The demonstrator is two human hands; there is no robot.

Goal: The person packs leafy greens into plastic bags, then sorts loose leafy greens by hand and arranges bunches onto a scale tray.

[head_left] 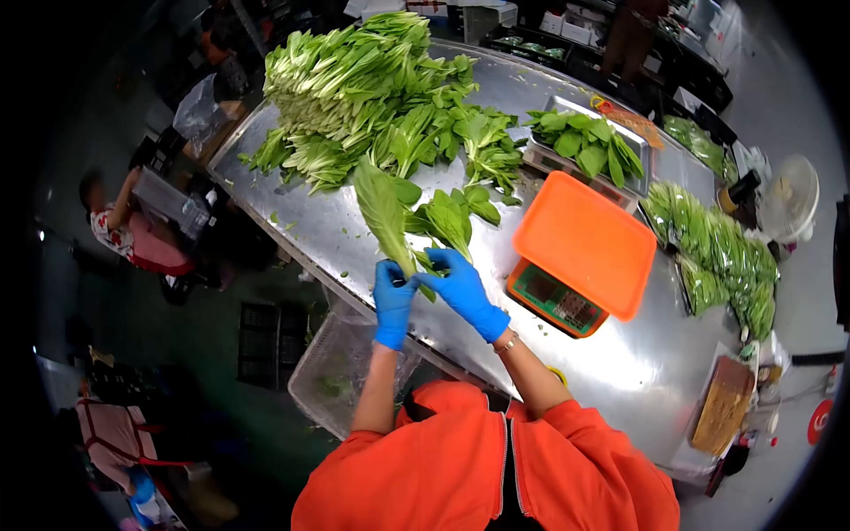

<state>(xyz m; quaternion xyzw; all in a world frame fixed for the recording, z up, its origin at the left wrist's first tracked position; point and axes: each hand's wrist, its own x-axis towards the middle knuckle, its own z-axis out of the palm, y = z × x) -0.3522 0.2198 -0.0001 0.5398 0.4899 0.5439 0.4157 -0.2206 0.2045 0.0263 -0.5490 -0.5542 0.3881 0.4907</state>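
The blue-gloved left hand [394,305] and blue-gloved right hand [467,294] clamp their fingers, tips partly hidden, apparently on the stalk base, the likely firmest grip, of a light, soft, bruisable green leafy vegetable [381,209] above the shiny metal table [319,239].

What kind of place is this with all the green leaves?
It looks like a vegetable packing room. There's a big pile of leafy greens on a metal table, an orange scale, and greens packed in clear bags.

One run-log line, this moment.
left hand: holding leafy stalk | right hand: at its base | greens pile: on table | orange tray: on scale
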